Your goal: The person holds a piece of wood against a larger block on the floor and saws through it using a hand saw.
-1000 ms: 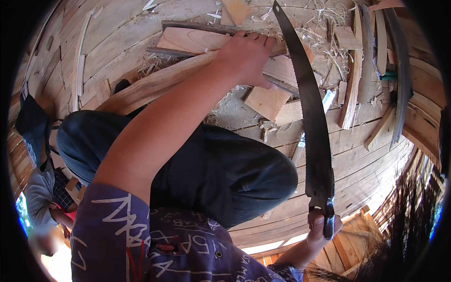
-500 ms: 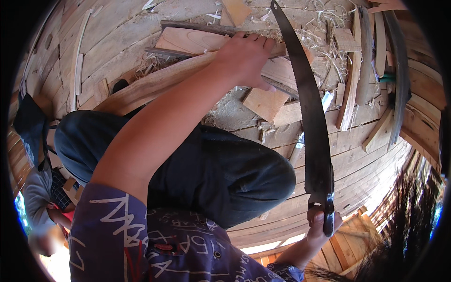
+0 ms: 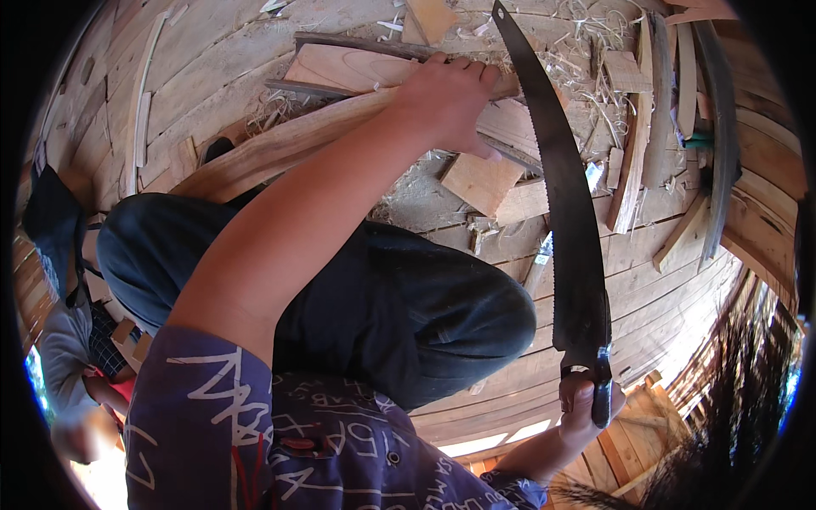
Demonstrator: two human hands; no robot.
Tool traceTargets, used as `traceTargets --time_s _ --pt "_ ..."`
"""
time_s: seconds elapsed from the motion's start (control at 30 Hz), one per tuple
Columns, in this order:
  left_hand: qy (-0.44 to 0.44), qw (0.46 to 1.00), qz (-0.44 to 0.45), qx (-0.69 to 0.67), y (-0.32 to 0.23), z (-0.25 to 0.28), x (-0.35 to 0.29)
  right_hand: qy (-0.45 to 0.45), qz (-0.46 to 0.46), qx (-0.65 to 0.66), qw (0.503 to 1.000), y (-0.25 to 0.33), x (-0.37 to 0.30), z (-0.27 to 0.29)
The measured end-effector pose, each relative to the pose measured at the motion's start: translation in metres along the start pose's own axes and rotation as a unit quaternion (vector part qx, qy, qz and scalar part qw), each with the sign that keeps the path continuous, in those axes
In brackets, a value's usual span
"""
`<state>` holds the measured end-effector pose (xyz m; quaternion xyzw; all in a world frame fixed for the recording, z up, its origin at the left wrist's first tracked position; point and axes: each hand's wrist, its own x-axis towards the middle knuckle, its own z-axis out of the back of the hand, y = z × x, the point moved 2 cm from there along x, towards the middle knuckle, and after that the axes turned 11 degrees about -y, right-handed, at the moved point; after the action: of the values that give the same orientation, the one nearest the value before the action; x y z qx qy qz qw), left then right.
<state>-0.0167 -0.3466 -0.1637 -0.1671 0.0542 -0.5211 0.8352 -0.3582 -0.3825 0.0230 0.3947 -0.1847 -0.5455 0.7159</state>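
Note:
A large dark handsaw (image 3: 568, 187) stands almost upright in view, its slightly curved blade pointing away from me and its teeth along the left edge. Low on the right, my right hand (image 3: 586, 410) is wrapped round its black handle. My left hand (image 3: 450, 98) grips a long wooden plank (image 3: 297, 140) from above, fingers over the far side and thumb on the near side. This plank runs from beside my left knee toward the blade, and another board (image 3: 344, 68) lies just beyond it. The blade passes close to the plank's right end; whether they touch I cannot tell.
Small wood offcuts (image 3: 482, 183) lie near the left hand. Wood shavings (image 3: 595, 64) litter the plank floor. Long strips (image 3: 633, 161) and a dark curved board (image 3: 718, 144) lie at the right. Another person (image 3: 72, 353) is at the far left.
The saw's handle and my right hand have shifted slightly to the right. My left hand keeps its grip on the plank, almost unmoved.

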Motion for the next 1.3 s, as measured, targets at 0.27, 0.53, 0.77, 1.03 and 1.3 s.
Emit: traceTargets --time_s 0.27,0.53,0.77,1.03,1.3 --pt "-0.010 1.000 -0.004 0.001 -0.001 -0.001 -0.007 0.045 0.008 -0.052 0.998 0.009 0.014 -0.012" --pt "-0.032 0.999 -0.013 0.000 0.000 -0.001 -0.003 0.010 -0.032 -0.002 0.999 0.024 -0.003 0.011" --pt "-0.030 0.999 -0.022 0.007 0.000 -0.004 -0.007 0.042 -0.011 -0.031 0.999 0.010 0.016 -0.012" --pt "-0.021 1.000 -0.010 0.009 0.002 -0.005 -0.002 0.005 0.004 -0.023 1.000 0.024 0.009 -0.011" --pt "-0.019 1.000 -0.004 0.001 0.003 0.000 -0.005 0.077 0.070 0.029 0.994 0.023 0.003 0.016"
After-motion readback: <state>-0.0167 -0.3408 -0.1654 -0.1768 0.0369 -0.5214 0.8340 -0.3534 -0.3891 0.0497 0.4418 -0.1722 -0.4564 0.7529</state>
